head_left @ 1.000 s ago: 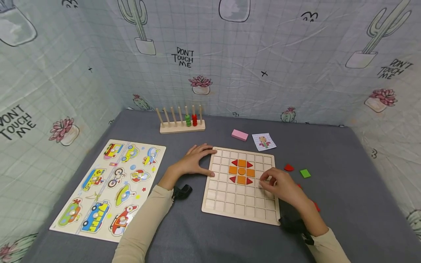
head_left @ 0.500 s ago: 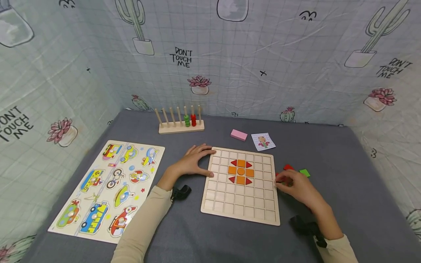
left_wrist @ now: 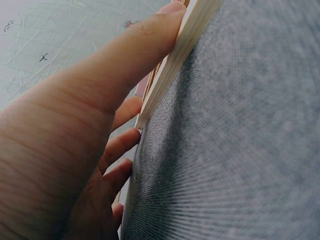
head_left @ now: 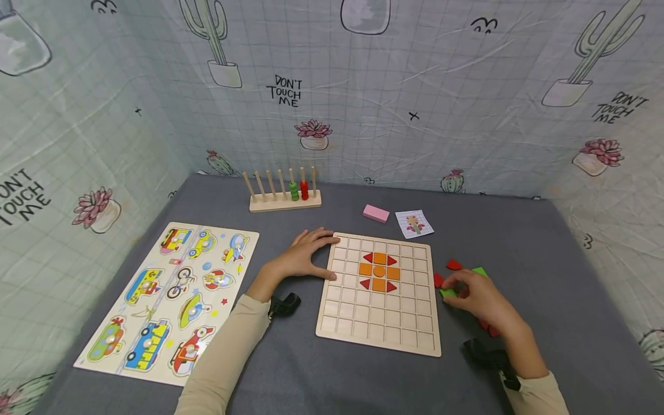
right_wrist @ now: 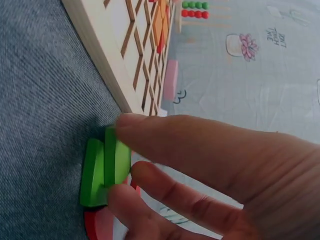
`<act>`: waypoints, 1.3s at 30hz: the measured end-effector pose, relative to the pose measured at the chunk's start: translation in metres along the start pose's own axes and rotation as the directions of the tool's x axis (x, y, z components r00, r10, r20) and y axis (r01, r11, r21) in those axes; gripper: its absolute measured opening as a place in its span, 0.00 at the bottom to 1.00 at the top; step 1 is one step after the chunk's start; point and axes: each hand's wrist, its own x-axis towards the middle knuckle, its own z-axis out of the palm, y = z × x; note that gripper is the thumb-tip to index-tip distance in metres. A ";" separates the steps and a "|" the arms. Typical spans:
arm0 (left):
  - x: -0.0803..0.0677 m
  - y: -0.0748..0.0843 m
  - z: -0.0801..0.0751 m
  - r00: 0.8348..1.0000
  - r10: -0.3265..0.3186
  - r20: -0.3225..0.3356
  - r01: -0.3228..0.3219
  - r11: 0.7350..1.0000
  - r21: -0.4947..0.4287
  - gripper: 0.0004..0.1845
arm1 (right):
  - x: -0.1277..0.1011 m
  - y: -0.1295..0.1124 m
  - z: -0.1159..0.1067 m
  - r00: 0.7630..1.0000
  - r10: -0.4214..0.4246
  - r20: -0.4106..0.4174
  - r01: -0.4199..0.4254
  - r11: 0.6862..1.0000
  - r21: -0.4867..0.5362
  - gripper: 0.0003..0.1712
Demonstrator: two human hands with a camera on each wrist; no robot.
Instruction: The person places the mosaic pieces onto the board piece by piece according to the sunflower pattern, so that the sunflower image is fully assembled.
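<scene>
A wooden grid board (head_left: 378, 323) lies on the grey table, with orange squares, an orange circle and red triangles (head_left: 380, 270) set in its upper middle. My left hand (head_left: 306, 253) rests against the board's left edge (left_wrist: 175, 55), thumb along the rim, fingers straight. Right of the board, my right hand (head_left: 469, 291) pinches a green piece (head_left: 448, 293) (right_wrist: 112, 162) between thumb and fingers. Another green piece (right_wrist: 92, 175) lies against it, with a red piece (right_wrist: 97, 225) underneath. Loose red pieces (head_left: 453, 265) and a green square (head_left: 479, 271) lie around the hand.
A vehicle peg puzzle (head_left: 166, 297) lies at the left. A peg rack with green and red rings (head_left: 282, 193) stands at the back. A pink block (head_left: 376, 213) and a picture card (head_left: 414, 223) lie behind the board. Cloth walls enclose the table.
My right hand left the board's right columns and moved right onto the loose pieces, where it now pinches a green piece. The left hand stayed put.
</scene>
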 end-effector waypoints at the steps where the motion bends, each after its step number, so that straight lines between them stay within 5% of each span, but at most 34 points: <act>1: 0.000 0.000 0.000 1.000 -0.001 0.001 0.001 1.000 0.003 0.47 | -0.001 0.000 0.000 1.000 0.003 0.008 -0.003 1.000 0.006 0.12; 39: -0.001 0.002 -0.001 1.000 0.011 0.000 -0.011 1.000 -0.004 0.47 | -0.001 0.004 -0.003 0.997 -0.069 0.015 0.069 0.998 -0.007 0.14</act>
